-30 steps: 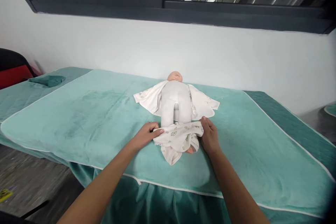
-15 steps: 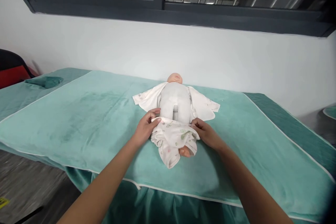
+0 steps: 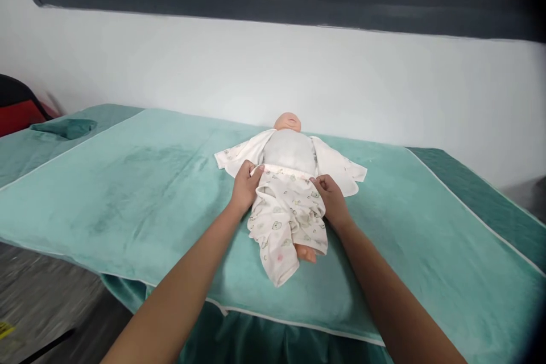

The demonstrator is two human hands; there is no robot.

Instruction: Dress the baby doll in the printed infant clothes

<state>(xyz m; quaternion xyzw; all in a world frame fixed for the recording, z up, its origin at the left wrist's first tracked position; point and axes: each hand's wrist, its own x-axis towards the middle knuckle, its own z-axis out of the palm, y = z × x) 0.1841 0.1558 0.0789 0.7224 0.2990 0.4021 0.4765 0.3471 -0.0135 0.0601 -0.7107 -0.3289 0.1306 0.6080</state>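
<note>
A baby doll lies on its back on a teal towel, head toward the wall. An open white jacket is spread under its grey torso. Small white printed trousers cover its legs up to the waist, and one foot sticks out below. My left hand pinches the trousers' waistband at the doll's left hip side. My right hand grips the waistband on the other side.
The towel covers a padded table with a darker teal sheet showing at the right. A folded teal cloth lies at the far left. A red and black chair stands beyond it. A white wall and dark window frame are behind.
Both hands have pulled the trousers' waistband up from the doll's knees to its waist, so the legs are now covered. The camera has tipped slightly downward.
</note>
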